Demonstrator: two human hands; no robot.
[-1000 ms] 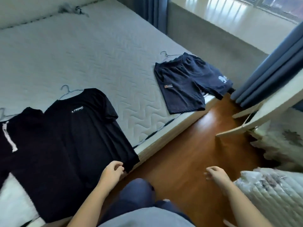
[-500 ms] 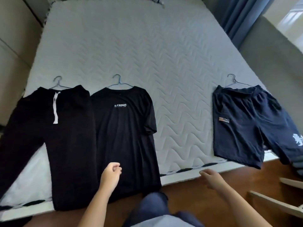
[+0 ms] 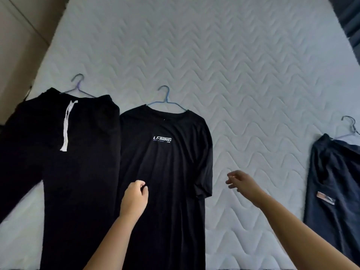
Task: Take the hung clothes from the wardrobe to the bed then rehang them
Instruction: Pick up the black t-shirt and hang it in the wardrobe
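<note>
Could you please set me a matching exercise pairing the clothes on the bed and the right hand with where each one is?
1 black trousers
2 black T-shirt
3 navy shorts
4 right hand

A at the right edge of the view
B over bare mattress, holding nothing
C leftmost, with a white drawstring
D in the middle, white logo on the chest

Pairs: 1-C, 2-D, 3-A, 4-B.

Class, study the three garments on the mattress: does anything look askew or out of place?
Only the black trousers: one leg splays sideways while the other lies straight. The black T-shirt and navy shorts lie flat and fairly straight; nothing looks damaged.
</note>
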